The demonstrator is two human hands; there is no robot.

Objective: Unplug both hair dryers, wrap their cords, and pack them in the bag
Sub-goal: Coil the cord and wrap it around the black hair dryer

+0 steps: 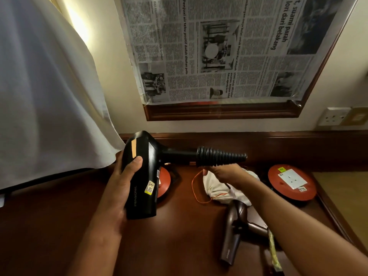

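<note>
My left hand [121, 188] grips the barrel of a black hair dryer [142, 176], held above the desk with its handle pointing right. The dryer's black cord is wound in tight coils [221, 158] round the handle's end. My right hand [223, 173] sits just under those coils, fingers curled on the thin black cord. A brown hair dryer [234, 232] lies on the dark wooden desk [179, 246] beneath my right forearm. The white cloth bag [221, 188] with an orange drawstring [196, 193] lies behind my right hand.
Two red extension reels lie on the desk, one [291, 182] at the right with a white socket face, one [164, 182] partly hidden behind the black dryer. A wall socket [333, 116] is at the far right. A white curtain [49, 96] hangs at left; newspaper [219, 48] covers a framed panel.
</note>
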